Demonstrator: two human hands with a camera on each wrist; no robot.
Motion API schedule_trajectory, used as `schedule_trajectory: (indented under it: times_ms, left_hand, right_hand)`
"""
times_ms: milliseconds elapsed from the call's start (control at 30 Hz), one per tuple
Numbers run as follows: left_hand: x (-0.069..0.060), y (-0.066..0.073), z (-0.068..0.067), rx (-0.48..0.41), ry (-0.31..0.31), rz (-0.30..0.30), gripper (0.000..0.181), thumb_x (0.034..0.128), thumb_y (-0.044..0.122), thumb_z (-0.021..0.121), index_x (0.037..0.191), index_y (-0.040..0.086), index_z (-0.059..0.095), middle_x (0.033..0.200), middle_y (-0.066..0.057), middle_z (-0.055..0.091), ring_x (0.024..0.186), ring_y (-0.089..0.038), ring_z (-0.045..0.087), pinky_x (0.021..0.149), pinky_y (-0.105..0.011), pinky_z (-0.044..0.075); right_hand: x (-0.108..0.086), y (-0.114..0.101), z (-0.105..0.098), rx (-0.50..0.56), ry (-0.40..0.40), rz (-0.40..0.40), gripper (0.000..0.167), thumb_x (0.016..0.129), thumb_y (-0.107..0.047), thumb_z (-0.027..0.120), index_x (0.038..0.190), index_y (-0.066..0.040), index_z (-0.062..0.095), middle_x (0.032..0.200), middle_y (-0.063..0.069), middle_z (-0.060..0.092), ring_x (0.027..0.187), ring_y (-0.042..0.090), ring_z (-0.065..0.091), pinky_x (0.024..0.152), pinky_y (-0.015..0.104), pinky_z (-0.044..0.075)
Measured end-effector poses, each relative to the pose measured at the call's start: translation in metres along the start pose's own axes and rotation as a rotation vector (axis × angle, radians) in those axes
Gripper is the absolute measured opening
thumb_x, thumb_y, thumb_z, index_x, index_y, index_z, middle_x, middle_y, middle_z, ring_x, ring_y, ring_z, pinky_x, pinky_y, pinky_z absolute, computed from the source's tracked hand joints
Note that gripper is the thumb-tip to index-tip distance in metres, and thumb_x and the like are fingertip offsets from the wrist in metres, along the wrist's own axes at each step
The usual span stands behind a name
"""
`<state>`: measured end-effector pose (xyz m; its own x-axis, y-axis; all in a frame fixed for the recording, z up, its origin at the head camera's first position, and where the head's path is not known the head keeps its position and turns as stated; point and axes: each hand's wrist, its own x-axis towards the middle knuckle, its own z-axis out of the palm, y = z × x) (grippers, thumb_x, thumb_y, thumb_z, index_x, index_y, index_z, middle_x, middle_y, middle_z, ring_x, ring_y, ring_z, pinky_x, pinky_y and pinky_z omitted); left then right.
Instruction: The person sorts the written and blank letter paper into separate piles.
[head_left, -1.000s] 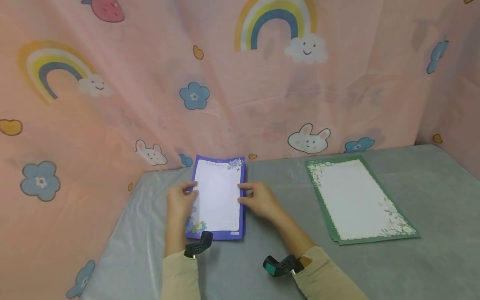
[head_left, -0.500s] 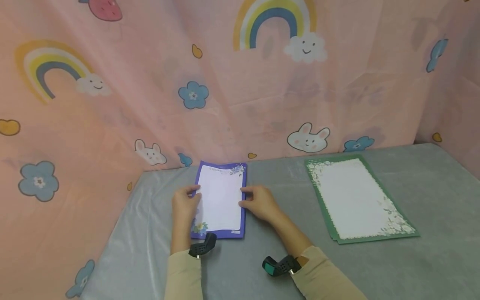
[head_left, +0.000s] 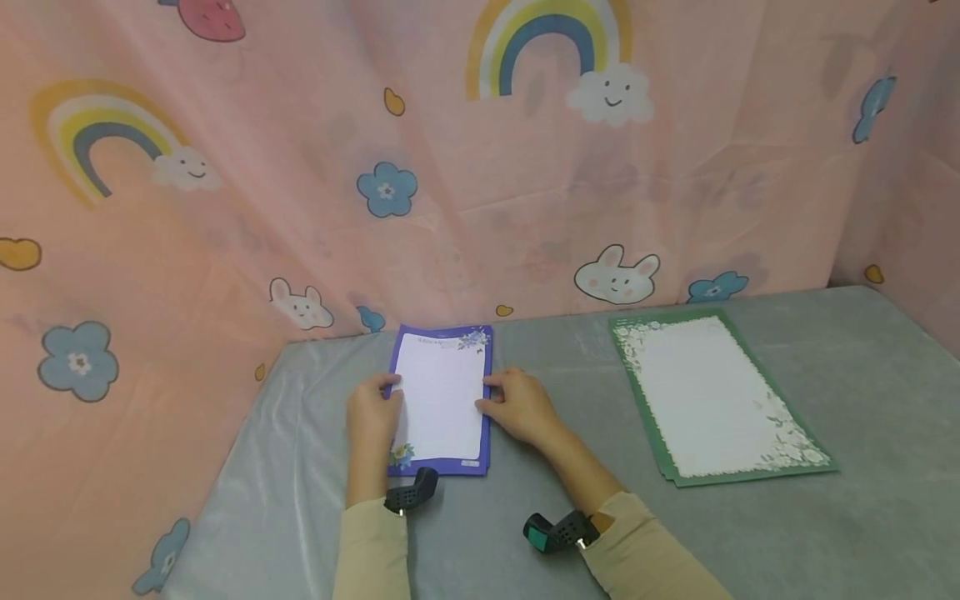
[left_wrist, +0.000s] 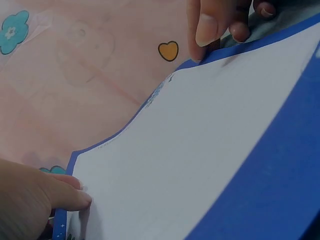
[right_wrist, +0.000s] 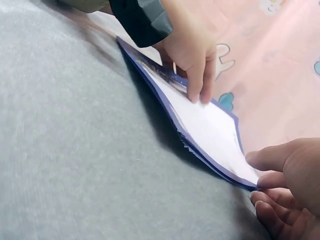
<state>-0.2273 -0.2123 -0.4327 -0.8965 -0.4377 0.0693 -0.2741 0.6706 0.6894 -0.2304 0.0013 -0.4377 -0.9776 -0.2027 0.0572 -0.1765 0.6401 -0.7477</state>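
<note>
A small stack of purple-bordered sheets (head_left: 441, 400) with white centres and flower corners lies between my hands. My left hand (head_left: 372, 417) grips its left long edge, thumb on top. The right hand (head_left: 522, 407) pinches the opposite edge. In the right wrist view the sheets (right_wrist: 210, 130) bow upward in part, and their layered edges show slight unevenness; the right hand's fingers (right_wrist: 272, 155) hold one edge there. Seen from the left wrist, the top sheet (left_wrist: 165, 140) curves between both hands. Some fingers are hidden beneath the paper.
To the right lies a stack of green-bordered sheets (head_left: 720, 400) with white flowers, its edges slightly offset. Grey cloth (head_left: 562, 350) covers the table. A pink printed curtain (head_left: 480, 225) hangs along the back and left side.
The purple-bordered sheets have shifted slightly right and nearer to me, and their edges are more even. My left hand has moved right with them; the right hand stays almost in place.
</note>
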Motion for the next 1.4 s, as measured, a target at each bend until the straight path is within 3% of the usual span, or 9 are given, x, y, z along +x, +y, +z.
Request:
schedule_trajectory:
  times_ms: [300, 800, 933, 1067, 1167, 1400]
  left_hand:
    - [0.003, -0.002, 0.002, 0.076, -0.048, 0.063, 0.03, 0.0936, 0.012, 0.065, 0.121, 0.003, 0.072, 0.136, -0.022, 0.062, 0.135, -0.041, 0.052, 0.115, -0.055, 0.039]
    - [0.003, -0.014, -0.006, 0.05, -0.077, 0.073, 0.032, 0.0929, 0.014, 0.065, 0.12, 0.0, 0.072, 0.136, -0.025, 0.061, 0.136, -0.043, 0.05, 0.117, -0.056, 0.036]
    - [0.003, -0.012, -0.005, 0.041, -0.096, 0.069, 0.032, 0.0951, 0.016, 0.063, 0.121, 0.0, 0.071, 0.135, -0.024, 0.062, 0.135, -0.043, 0.051, 0.116, -0.056, 0.037]
    - [0.003, -0.007, -0.005, 0.014, -0.117, 0.04, 0.034, 0.0984, 0.02, 0.059, 0.126, 0.002, 0.068, 0.14, -0.024, 0.059, 0.138, -0.044, 0.048, 0.117, -0.058, 0.036]
    - [0.004, -0.002, -0.007, 0.004, -0.108, 0.046, 0.036, 0.0994, 0.023, 0.059, 0.128, 0.003, 0.067, 0.141, -0.023, 0.059, 0.139, -0.042, 0.048, 0.117, -0.058, 0.036]
    - [-0.003, 0.027, -0.011, 0.006, -0.118, 0.203, 0.034, 0.0978, 0.024, 0.062, 0.125, 0.005, 0.07, 0.131, -0.021, 0.068, 0.124, -0.04, 0.062, 0.104, -0.056, 0.048]
  right_hand:
    - [0.0, 0.0, 0.0, -0.022, 0.003, -0.002, 0.037, 0.095, -0.025, 0.069, 0.125, -0.003, 0.07, 0.115, 0.016, 0.067, 0.083, 0.018, 0.055, 0.071, 0.031, 0.048]
    - [-0.003, -0.001, 0.005, 0.042, -0.029, -0.05, 0.034, 0.099, -0.018, 0.061, 0.125, 0.002, 0.068, 0.109, 0.017, 0.067, 0.087, 0.02, 0.056, 0.078, 0.038, 0.049]
    - [-0.005, 0.0, 0.005, 0.059, -0.031, -0.017, 0.036, 0.099, -0.019, 0.061, 0.127, 0.003, 0.067, 0.109, 0.017, 0.067, 0.091, 0.023, 0.059, 0.082, 0.039, 0.052]
    - [-0.007, 0.0, 0.004, 0.059, -0.03, 0.023, 0.041, 0.099, -0.024, 0.063, 0.131, 0.001, 0.065, 0.125, 0.02, 0.066, 0.116, 0.033, 0.063, 0.101, 0.049, 0.052]
    - [-0.007, -0.002, 0.001, 0.065, -0.027, 0.018, 0.044, 0.098, -0.025, 0.064, 0.133, 0.001, 0.062, 0.132, 0.022, 0.065, 0.125, 0.037, 0.06, 0.106, 0.052, 0.05]
    - [-0.011, 0.002, -0.018, 0.093, -0.004, 0.028, 0.051, 0.099, -0.029, 0.063, 0.143, -0.004, 0.055, 0.138, 0.021, 0.062, 0.125, 0.037, 0.061, 0.103, 0.052, 0.051]
